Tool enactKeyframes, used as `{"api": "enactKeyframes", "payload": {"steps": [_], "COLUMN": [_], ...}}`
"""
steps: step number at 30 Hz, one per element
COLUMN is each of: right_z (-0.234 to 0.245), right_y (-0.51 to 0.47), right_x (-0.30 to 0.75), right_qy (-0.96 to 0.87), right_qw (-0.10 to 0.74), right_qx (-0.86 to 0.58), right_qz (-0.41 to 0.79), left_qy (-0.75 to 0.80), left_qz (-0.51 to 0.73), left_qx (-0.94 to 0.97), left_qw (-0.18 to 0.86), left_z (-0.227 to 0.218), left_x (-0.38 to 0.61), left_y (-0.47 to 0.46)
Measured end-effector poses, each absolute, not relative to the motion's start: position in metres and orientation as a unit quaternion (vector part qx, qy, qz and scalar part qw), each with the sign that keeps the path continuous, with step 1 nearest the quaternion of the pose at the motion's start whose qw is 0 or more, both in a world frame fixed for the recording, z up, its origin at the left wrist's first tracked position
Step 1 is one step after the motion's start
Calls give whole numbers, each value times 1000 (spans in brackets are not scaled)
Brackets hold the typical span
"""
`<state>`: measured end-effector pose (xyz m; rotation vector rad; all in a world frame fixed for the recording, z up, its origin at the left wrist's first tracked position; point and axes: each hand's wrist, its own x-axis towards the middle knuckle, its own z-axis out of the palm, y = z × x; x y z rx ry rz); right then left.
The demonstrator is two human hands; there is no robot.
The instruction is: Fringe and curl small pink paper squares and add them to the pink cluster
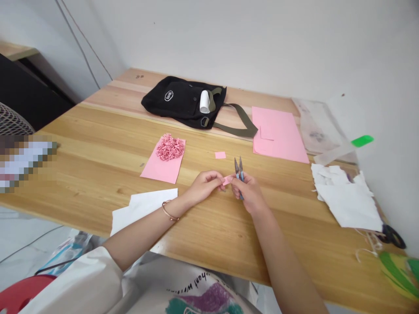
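Observation:
Between my two hands is a small piece of pink paper (pixel 226 180). My left hand (pixel 207 185) pinches its left end, and the thumb and finger of my right hand (pixel 248 192) grip its right end. Snips (pixel 238 170) also rest in my right hand, blades pointing away from me and slightly apart. Just beyond my hands, a small pink paper rectangle (pixel 220 155) lies flat on the wooden table (pixel 209 235). To the left, a bunch of pink flower stamens (pixel 170 147) sits on a pink sheet (pixel 162 170).
At the back lies a black bag (pixel 178 102) with a white roll (pixel 204 102) on it. Larger pink sheets (pixel 281 135) are right of its strap. White paper (pixel 347 200) and black-handled scissors (pixel 394 237) lie far right. More white paper (pixel 144 205) is under my left forearm.

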<state>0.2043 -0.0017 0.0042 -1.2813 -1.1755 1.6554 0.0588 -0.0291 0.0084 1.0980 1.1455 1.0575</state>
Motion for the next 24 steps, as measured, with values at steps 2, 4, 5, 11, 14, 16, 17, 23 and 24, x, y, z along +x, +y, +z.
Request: {"api": "enactKeyframes", "payload": {"steps": [2,4,5,11,14,16,17,23,24], "right_z": [5,5,5,5,3,1,0,1,2], "right_y": [-2,-2,-2,-1,0,0,0,-2,-2], "right_x": [204,204,204,206,206,207,207,207,207], "right_qy": [-465,-480,-492,-607,-641,-636,-624,-505,-493], "right_qw": [374,392,394,332,320,316,314,314,311], "right_qx": [-500,-503,-503,-504,-493,-490,-492,-488,-484], "right_qz": [628,603,591,516,494,506,519,639,653], "left_qy": [492,501,505,516,530,530,525,508,508], "left_qz": [474,507,526,571,570,576,581,586,584], "left_qx": [450,412,388,313,324,312,299,266,268], "left_qw": [575,568,564,556,537,539,545,573,574], "left_z": [8,7,6,4,4,3,3,4,4], "left_x": [59,59,59,59,60,60,60,59,59], "left_y": [-28,-27,-26,-24,-24,-24,-23,-23,-23]}}
